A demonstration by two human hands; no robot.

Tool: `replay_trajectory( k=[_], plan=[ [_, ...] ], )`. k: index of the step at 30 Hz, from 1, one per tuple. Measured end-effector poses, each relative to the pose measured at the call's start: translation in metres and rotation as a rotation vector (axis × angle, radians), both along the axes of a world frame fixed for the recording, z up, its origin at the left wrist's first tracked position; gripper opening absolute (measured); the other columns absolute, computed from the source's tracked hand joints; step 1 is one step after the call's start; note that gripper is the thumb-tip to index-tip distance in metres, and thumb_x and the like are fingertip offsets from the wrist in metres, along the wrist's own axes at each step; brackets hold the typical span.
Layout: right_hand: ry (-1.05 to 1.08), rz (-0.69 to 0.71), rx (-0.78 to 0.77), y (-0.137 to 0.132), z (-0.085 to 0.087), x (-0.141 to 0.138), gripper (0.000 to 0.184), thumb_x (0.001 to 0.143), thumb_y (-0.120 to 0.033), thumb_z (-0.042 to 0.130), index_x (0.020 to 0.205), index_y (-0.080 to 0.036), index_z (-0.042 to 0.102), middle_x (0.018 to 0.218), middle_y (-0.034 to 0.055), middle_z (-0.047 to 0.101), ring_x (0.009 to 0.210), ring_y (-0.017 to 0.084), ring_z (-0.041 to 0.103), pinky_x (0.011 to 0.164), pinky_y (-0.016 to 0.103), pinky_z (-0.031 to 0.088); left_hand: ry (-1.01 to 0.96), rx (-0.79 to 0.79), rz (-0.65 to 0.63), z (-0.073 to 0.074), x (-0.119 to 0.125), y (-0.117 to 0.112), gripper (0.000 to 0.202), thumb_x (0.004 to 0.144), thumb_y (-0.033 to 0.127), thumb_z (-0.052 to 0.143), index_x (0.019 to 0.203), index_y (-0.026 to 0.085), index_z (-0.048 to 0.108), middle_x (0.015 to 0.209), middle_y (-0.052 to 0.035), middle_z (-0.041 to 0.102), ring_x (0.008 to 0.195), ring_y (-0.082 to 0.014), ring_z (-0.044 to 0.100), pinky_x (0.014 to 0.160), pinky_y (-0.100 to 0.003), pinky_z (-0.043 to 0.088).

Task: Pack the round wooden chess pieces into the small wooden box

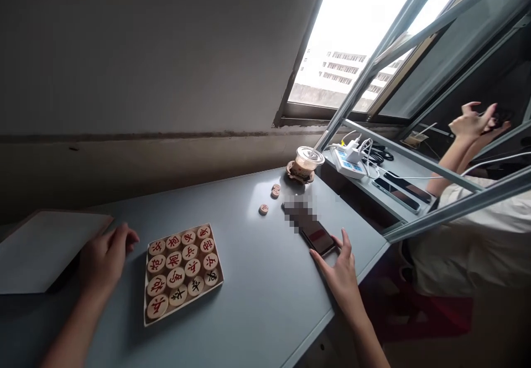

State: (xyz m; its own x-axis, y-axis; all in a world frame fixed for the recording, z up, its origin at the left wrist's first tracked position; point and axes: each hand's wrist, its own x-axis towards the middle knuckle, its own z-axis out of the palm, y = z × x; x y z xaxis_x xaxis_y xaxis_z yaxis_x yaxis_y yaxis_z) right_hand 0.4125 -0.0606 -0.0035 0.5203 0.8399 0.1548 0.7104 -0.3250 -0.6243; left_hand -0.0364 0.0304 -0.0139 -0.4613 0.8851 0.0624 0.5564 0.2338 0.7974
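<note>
A shallow square box [222, 268] of round wooden Chinese chess pieces sits on the grey table; most characters are red, with a few black ones along the near right row. Just left of the box is my left hand [103, 257], fingers curled closed, with no object showing in it. My right hand [342, 271] grips the lower end of a dark smartphone [318, 238], thumb on one side and fingers on the other. The phone lies on the table, its far part blurred out. Beyond it are loose chess pieces [264, 209].
A lidded drink cup [306, 160] in a holder stands at the table's far corner. A white board-like sheet [45, 246] lies at left. Past a metal frame [415, 157], a power strip [348, 160], cables and phones lie beside another person's hands [473, 122].
</note>
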Motion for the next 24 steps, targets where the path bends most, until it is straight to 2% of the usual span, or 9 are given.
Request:
replay_trajectory(
  k=[8, 12, 16, 21, 24],
  plan=[
    [-0.019, -0.072, 0.004, 0.004, 0.001, -0.003, 0.094, 0.07, -0.067, 0.059, 0.147, -0.03, 0.02, 0.137, 0.0067, 0.049, 0.128, 0.036, 0.039, 0.097, 0.047, 0.039, 0.029, 0.018, 0.009, 0.002, 0.004, -0.001, 0.04, 0.084, 0.047, 0.04, 0.061, 0.023, 0.061, 0.061, -0.0041, 0.062, 0.064, -0.0221, 0.058, 0.06, -0.035, 0.042],
    [0.03, -0.13, 0.019, 0.005, 0.002, -0.002, 0.106, 0.066, -0.065, 0.064, 0.149, -0.026, 0.011, 0.137, 0.0087, 0.05, 0.128, 0.038, 0.04, 0.101, 0.049, 0.036, -0.004, 0.062, -0.014, -0.004, -0.001, 0.002, 0.039, 0.084, 0.046, 0.041, 0.061, 0.022, 0.061, 0.058, -0.0024, 0.06, 0.061, -0.0196, 0.057, 0.061, -0.032, 0.043],
    [0.064, -0.158, 0.021, 0.019, 0.002, 0.009, 0.117, 0.063, -0.058, 0.07, 0.15, -0.017, 0.003, 0.138, 0.0141, 0.049, 0.128, 0.04, 0.04, 0.103, 0.048, 0.034, -0.092, 0.09, -0.038, -0.009, -0.006, 0.005, 0.038, 0.083, 0.045, 0.042, 0.062, 0.02, 0.062, 0.06, -0.0022, 0.062, 0.06, -0.017, 0.056, 0.059, -0.028, 0.043],
    [0.058, -0.17, 0.023, 0.045, 0.003, 0.036, 0.111, 0.067, -0.046, 0.069, 0.15, -0.011, 0.004, 0.139, 0.0189, 0.046, 0.128, 0.039, 0.04, 0.104, 0.048, 0.033, -0.021, 0.114, -0.082, -0.002, -0.004, 0.005, 0.041, 0.082, 0.046, 0.039, 0.062, 0.018, 0.062, 0.056, -0.0023, 0.059, 0.058, -0.0173, 0.054, 0.056, -0.027, 0.039],
    [-0.062, -0.22, 0.055, 0.054, 0.004, 0.031, 0.103, 0.071, -0.044, 0.066, 0.149, -0.009, 0.01, 0.145, 0.0232, 0.037, 0.132, 0.041, 0.033, 0.104, 0.052, 0.03, 0.032, 0.129, -0.124, 0.007, 0.0, 0.002, 0.042, 0.079, 0.045, 0.035, 0.058, 0.019, 0.061, 0.052, -0.0023, 0.055, 0.055, -0.0184, 0.054, 0.055, -0.027, 0.038]
  ],
)
